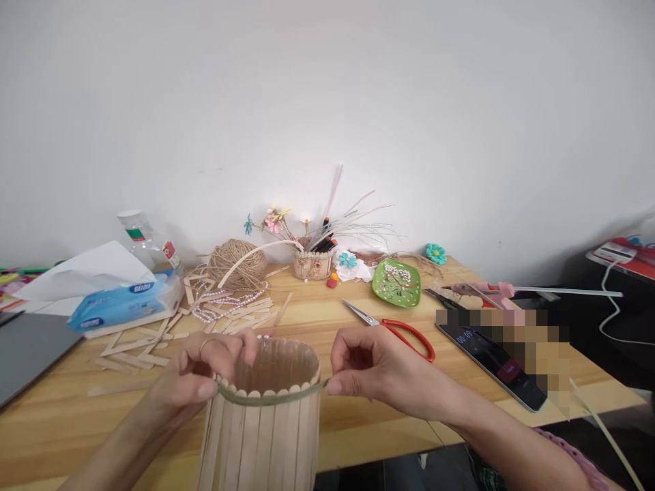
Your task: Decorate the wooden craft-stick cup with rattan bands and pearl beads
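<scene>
A round holder made of upright wooden ice-cream sticks (260, 429) stands at the near edge of the wooden table (358, 423), right in front of me. A thin green band (266, 397) runs around it just below the rim. My left hand (205, 368) pinches the band against the holder's left side, a ring on one finger. My right hand (368, 368) pinches the band's end at the holder's right side, pulling it taut.
Loose wooden sticks (153, 344), a pearl string (225, 303), a twine ball (238, 262) and a tissue pack (123, 300) lie at left. Red-handled scissors (394, 327), a green dish (396, 281), a small decorated pot (312, 262) and a tablet (491, 361) sit centre and right.
</scene>
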